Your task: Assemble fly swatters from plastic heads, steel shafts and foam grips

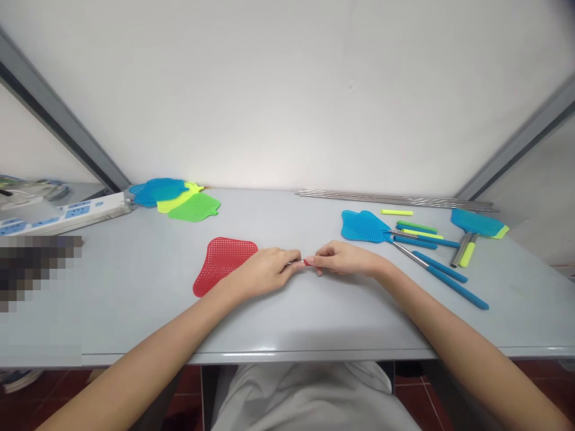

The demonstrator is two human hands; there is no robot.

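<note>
A red fly swatter head (229, 257) lies on the grey table just left of centre, partly covered by my left hand (269, 269). That hand is closed around a thin metal rod (291, 262), of which only a short length shows. The rod's join with the red head is hidden under my fingers. My right hand (344, 257) pinches a small red piece (307, 261) at the rod's right end, thumb and fingers pressed together. How much of this piece lies inside the fingers cannot be seen.
Blue (164, 190) and green swatter heads (195, 208) lie at the back left beside a white power strip (67, 215). Rightward are blue swatters (363, 226), blue handle sleeves (453, 286), yellow and green tubes. Long metal rods (386, 199) run along the back wall.
</note>
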